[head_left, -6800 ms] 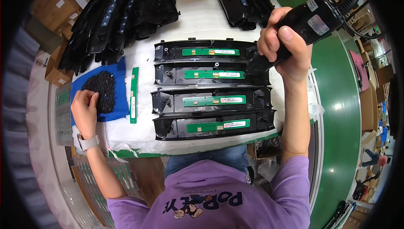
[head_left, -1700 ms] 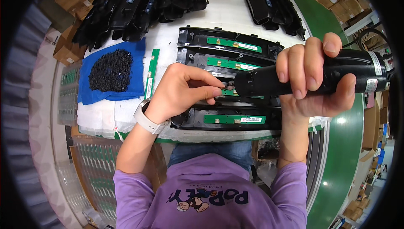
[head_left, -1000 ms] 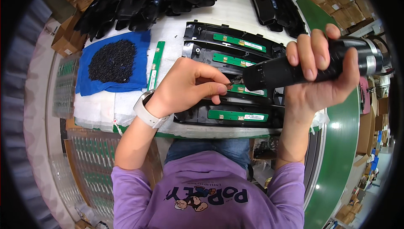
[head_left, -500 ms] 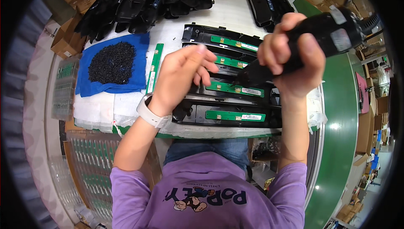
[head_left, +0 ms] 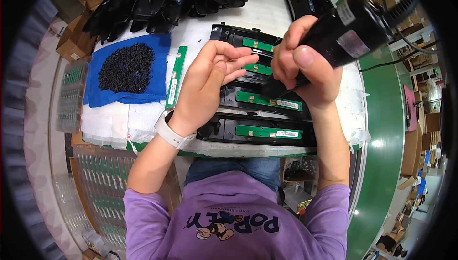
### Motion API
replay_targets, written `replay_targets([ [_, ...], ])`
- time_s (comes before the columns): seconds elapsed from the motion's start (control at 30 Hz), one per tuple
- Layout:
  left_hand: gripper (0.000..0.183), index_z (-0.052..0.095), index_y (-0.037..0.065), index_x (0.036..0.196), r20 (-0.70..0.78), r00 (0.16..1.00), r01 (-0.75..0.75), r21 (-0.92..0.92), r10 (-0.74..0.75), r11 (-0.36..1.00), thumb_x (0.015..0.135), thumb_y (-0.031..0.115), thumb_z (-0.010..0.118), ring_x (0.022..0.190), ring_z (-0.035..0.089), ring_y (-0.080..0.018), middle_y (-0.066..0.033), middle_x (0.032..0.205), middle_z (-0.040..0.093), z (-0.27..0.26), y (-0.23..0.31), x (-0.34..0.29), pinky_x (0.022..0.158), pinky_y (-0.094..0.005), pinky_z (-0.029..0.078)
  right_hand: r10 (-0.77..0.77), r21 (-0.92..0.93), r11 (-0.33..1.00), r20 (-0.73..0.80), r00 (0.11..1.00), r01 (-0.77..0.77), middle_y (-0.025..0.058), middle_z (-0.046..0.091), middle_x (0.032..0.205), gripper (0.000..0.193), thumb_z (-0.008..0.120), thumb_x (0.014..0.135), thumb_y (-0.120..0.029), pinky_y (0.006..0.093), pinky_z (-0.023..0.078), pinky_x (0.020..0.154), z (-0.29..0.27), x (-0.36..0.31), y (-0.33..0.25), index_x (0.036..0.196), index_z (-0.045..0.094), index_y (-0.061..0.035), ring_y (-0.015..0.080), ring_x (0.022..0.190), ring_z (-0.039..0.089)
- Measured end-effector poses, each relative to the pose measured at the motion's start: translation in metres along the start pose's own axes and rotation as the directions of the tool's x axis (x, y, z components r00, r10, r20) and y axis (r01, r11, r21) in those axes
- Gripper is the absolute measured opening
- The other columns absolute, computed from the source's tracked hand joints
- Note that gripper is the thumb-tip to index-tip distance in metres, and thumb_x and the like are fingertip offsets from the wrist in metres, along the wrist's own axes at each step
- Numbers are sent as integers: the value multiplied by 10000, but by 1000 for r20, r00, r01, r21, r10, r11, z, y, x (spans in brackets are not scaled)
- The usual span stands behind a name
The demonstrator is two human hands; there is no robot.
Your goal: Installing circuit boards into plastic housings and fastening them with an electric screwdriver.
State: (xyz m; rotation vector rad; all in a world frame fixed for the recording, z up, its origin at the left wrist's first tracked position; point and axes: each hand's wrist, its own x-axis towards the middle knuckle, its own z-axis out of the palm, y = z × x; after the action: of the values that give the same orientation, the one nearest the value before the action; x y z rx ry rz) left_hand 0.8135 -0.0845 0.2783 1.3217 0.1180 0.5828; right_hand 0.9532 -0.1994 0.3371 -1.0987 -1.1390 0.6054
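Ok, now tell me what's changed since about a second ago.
The left hand has opened its pinch and drawn back from the driver's tip, up and to the left. The right hand has swung the black driver from nearly level to slanting down toward the third green board. It still grips the driver; the screw pile and loose green board stayed put.
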Motion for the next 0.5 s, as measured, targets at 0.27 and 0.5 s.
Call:
replay_targets([
  [0.27,240,539,-17,1097,-11,960,275,-144,-279,951,940,65,377,1086,595,-223,-155,1135,601,-1,1,2,903,-278,465,23,-6,1000,-12,1000,-23,22,417,519,294,612,795,-241,244,339,402,5,2,-1,875,434,-22,109,391,386],
  [0.5,326,499,-34,1217,111,950,312,-391,-293,866,968,141,381,1162,542,-233,-170,1224,562,-2,1,4,964,-310,425,-216,361,918,105,971,165,-14,475,609,424,625,846,-381,267,397,488,-12,-10,-4,1043,466,-40,101,452,449],
])
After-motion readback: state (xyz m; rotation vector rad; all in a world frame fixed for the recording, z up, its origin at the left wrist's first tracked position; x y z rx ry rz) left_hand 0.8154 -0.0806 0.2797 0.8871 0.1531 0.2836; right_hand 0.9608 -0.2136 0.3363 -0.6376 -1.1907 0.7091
